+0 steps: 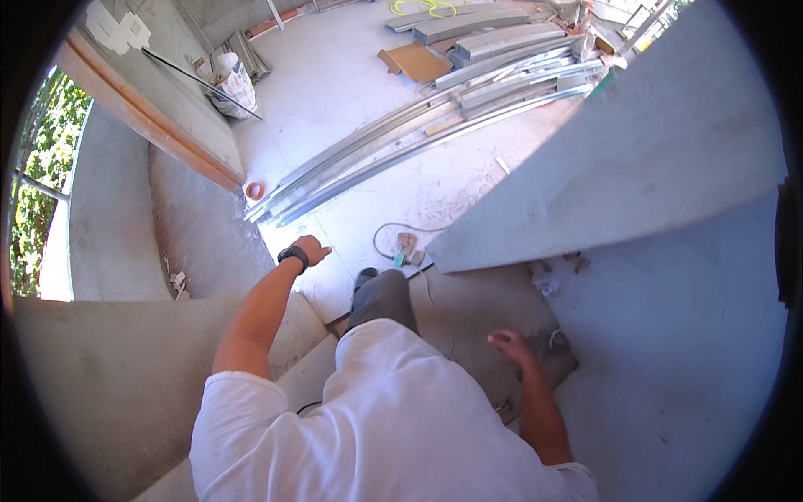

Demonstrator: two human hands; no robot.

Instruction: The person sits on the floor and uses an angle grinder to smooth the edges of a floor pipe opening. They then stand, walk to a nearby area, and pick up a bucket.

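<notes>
My left hand [313,250], with a dark watch [293,256] on its wrist, is held out ahead over the pale tiled floor [335,188]. Its fingers look loosely curled, and I see nothing in them. Lower on the right, my right hand [512,345] hangs over the grey concrete floor [468,309], apart from the wall; its fingers are partly bent but apart, with nothing visible in them. One leg in dark trousers [383,305] steps forward in a dark shoe [365,275]. Just ahead of that foot lies a small beige and green object [407,250] beside a dark cable [386,227].
Long metal profiles [360,159] lie across the floor ahead, with a roll of orange tape [255,191] at their near end. Farther off are a cardboard piece [414,61], a white sack [233,79] and a yellow hose [424,8]. A grey wall [619,159] juts in from the right.
</notes>
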